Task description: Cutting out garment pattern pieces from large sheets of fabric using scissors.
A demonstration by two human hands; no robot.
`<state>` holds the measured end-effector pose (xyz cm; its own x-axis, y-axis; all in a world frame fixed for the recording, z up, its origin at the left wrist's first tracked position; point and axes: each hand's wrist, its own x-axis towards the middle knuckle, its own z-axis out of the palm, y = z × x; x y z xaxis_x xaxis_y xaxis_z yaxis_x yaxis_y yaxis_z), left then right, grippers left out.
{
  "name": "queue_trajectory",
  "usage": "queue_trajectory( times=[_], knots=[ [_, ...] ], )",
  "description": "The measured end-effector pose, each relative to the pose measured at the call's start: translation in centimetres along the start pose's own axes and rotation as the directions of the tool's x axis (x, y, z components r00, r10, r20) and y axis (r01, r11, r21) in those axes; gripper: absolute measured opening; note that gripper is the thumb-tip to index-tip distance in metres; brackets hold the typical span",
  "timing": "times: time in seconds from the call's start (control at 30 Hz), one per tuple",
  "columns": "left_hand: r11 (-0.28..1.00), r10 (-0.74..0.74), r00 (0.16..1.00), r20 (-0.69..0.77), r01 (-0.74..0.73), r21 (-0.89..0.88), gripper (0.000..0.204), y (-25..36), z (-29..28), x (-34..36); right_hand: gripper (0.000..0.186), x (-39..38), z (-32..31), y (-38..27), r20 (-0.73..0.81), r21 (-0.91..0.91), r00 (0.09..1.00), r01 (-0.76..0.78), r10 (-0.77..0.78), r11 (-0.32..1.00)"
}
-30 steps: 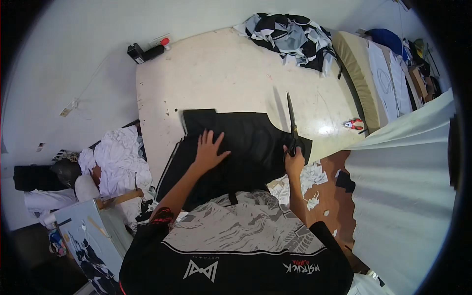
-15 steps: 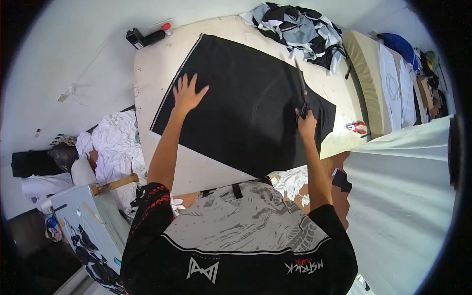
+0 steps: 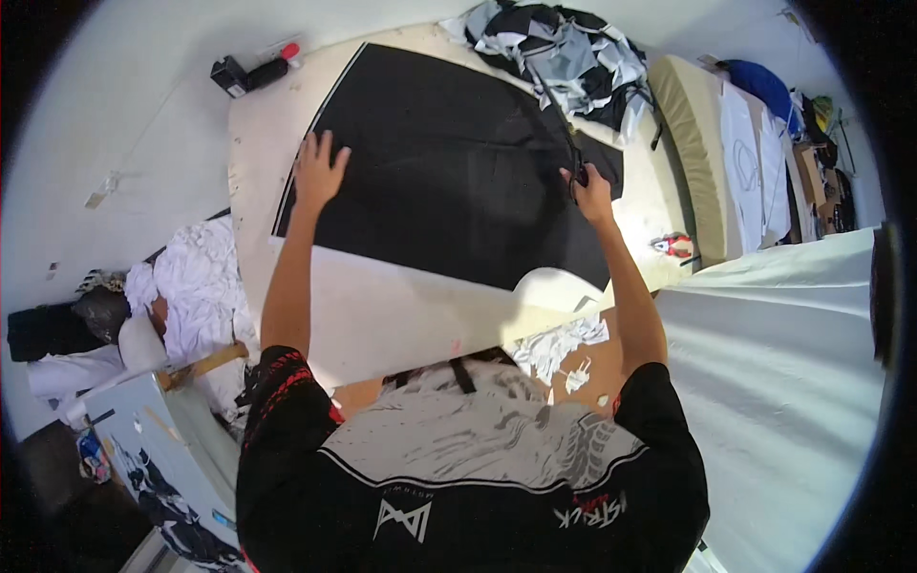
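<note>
A large piece of black fabric (image 3: 420, 162) lies spread over the pale table (image 3: 382, 306). On its left part rests my left hand (image 3: 321, 170), flat with the fingers spread, near the light-edged left side. My right hand (image 3: 592, 194) grips a pair of long dark scissors (image 3: 573, 143) by the handles at the fabric's right side. The scissor blades point away from me, toward a heap of black, grey and white fabric scraps (image 3: 573, 57) at the far edge. Whether the blades are between layers of fabric I cannot tell.
Red-handled pliers (image 3: 673, 245) lie at the table's right, beside a beige foam pad (image 3: 683, 134). A black box (image 3: 230, 76) stands at the far left. White cloth is piled (image 3: 205, 286) left of the table; scraps (image 3: 554, 349) lie on the floor below its near edge.
The black fabric's near edge has shifted away from me, baring more table. My right hand has moved farther away with the scissors, which now point more to the left. My left hand stays flat.
</note>
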<state>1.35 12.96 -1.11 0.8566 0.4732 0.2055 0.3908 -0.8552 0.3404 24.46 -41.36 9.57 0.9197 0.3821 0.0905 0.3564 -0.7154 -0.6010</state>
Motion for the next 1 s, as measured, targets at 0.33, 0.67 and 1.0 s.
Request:
queue_trajectory(
  times=[0.33, 0.67, 1.0],
  knots=[
    [0.902, -0.115, 0.985, 0.129, 0.049, 0.429, 0.075, -3.7, -0.1, -1.0, 0.037, -21.7, -6.0, 9.9, 0.229, 0.371, 0.954, -0.268, 0.192, 0.889],
    [0.987, 0.040, 0.994, -0.100, -0.055, -0.154, 0.063, 26.2, 3.9, -25.6, 0.024, -35.3, -22.7, 25.1, 0.531, 0.182, 0.814, -0.382, 0.237, 0.906],
    [0.959, 0.259, 0.939, 0.226, -0.221, -0.180, 0.061, 47.5, 8.2, -34.9, 0.028, -30.2, -22.1, 32.6, 0.918, 0.099, 0.338, -0.702, 0.207, 0.705]
  ],
)
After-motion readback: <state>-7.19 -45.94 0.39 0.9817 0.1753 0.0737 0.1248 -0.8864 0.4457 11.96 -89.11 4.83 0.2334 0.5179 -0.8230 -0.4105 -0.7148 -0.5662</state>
